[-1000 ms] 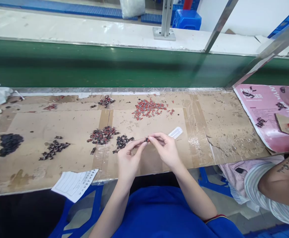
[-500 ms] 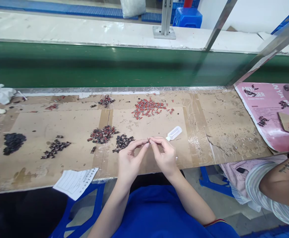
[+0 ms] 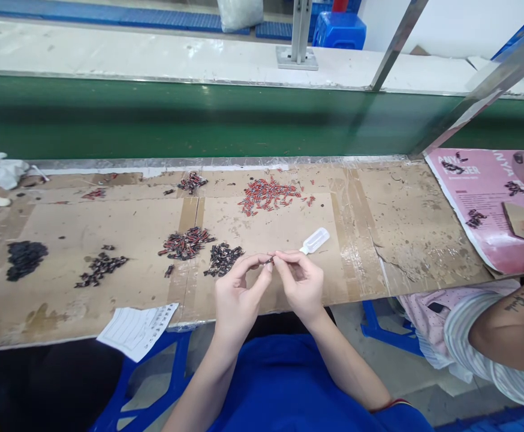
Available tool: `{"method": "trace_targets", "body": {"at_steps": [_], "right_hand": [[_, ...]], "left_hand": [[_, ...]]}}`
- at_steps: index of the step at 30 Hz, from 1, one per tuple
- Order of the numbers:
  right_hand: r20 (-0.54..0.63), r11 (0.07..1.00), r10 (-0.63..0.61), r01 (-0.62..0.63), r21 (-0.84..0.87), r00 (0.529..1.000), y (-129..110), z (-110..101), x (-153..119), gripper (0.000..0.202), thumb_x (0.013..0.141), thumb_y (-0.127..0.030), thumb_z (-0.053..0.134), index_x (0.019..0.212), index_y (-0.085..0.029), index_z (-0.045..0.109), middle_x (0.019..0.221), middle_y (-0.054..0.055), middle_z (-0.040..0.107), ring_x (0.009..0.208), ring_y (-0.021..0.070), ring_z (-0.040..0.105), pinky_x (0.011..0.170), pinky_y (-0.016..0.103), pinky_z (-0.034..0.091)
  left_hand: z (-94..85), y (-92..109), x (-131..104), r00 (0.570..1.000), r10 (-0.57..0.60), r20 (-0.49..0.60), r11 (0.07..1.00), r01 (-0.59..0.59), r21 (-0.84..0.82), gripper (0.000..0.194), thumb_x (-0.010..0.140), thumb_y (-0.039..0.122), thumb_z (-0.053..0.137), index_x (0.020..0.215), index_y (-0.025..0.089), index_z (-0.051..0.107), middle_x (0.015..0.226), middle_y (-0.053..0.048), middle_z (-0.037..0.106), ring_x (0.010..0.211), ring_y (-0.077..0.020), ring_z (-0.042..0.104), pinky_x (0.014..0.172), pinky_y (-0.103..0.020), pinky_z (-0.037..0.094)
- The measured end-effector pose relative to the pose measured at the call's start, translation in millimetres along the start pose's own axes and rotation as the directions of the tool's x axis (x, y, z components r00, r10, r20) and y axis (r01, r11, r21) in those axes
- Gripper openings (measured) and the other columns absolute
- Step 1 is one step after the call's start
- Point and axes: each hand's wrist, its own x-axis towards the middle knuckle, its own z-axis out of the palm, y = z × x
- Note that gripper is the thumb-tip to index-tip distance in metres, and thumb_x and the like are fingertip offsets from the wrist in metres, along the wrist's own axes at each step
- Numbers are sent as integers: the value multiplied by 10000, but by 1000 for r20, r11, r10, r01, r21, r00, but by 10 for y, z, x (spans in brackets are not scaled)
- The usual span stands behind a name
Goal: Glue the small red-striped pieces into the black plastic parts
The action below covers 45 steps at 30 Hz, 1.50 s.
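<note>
My left hand (image 3: 239,293) and my right hand (image 3: 301,282) meet at the fingertips above the cardboard-covered table (image 3: 122,222). Pinched between them is a small dark part (image 3: 268,261), mostly covered by the fingers; its kind cannot be made out. Just left of my left hand lies a pile of black and metallic pieces (image 3: 223,259). Beyond it is a heap of red and black parts (image 3: 186,243). Near my right fingers rests a small white translucent bottle (image 3: 316,240). Farther back, loose red pieces (image 3: 268,195) are spread out.
To the left are a pile of black pieces (image 3: 27,260), another dark pile (image 3: 101,269) and a paper slip (image 3: 136,331) over the table edge. A green panel (image 3: 190,120) runs along the back. At right, a co-worker's arm (image 3: 514,318) is beside a pink sheet (image 3: 482,198).
The fingertips have shifted slightly on the small dark part, and my left thumb sits a little lower, so more of the part shows. The piles look unchanged.
</note>
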Motion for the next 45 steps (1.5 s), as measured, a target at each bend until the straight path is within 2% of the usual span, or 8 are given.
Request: {"method": "trace_targets", "body": {"at_steps": [7,12,17,21,29,34,38,45], "right_hand": [[133,913,270,-298,279,954,18,-39,78,275,666,-476,795,725,-221,709,853,51,773,851,221,734,815,391,605],[192,941,211,-253,227,958,32,-12,104,209,697,-423,780,746,-226,731,859,47,772,854,214,731,809,374,600],[84,986,49,-35,-163,995,26,-274,205,204,784,-362,704,939,-235,743,960,69,758,861,213,705,810,380,570],[-142,823,-41,-47,-566,989,121,-661,344,382,813,-479,641,1063,-196,701,1059,132,706,964,274,654,892,471,503],[-247,409,304,-360,-839,920,98,-653,500,671,803,-591,608,1223,-69,574,1001,191,700,977,348,658,845,418,463],[-179,440,352,-331,-835,919,-3,-558,562,417,815,-480,636,1036,-127,630,785,115,715,820,303,692,724,353,471],[-174,559,361,-362,-746,916,77,-521,576,379,717,-360,725,1007,-135,631,806,113,721,807,290,689,731,364,485],[2,894,449,-449,13,894,230,-577,501,359,584,-374,763,867,-171,680,832,62,739,782,219,691,760,351,525]], "left_hand": [[-26,49,35,995,-92,48,987,97,-127,234,703,386,743,797,171,728,817,-67,745,791,-199,697,786,-330,579],[-48,-56,68,993,-104,64,982,113,-149,215,694,355,741,798,168,720,823,-67,749,788,-194,699,779,-322,577],[-405,-327,243,992,-83,-92,996,86,36,242,698,391,708,804,173,711,799,-62,741,774,-203,687,781,-343,556],[-871,-567,481,949,123,-291,888,26,459,236,770,412,640,847,204,719,830,-69,724,855,-241,650,886,-422,496],[-842,-660,693,953,304,7,591,-194,783,227,909,335,526,891,254,737,987,-94,725,1037,-298,568,944,-490,376],[-780,-685,841,913,221,342,454,-407,792,226,908,237,507,862,297,721,935,-69,742,1023,-296,537,886,-481,335],[-795,-686,945,903,167,397,428,-429,795,227,888,217,510,770,274,695,829,-75,735,937,-290,548,851,-458,339],[-434,-530,622,876,230,423,577,-473,666,212,919,213,490,880,266,691,962,-35,759,1004,-232,631,979,-444,302]]}}
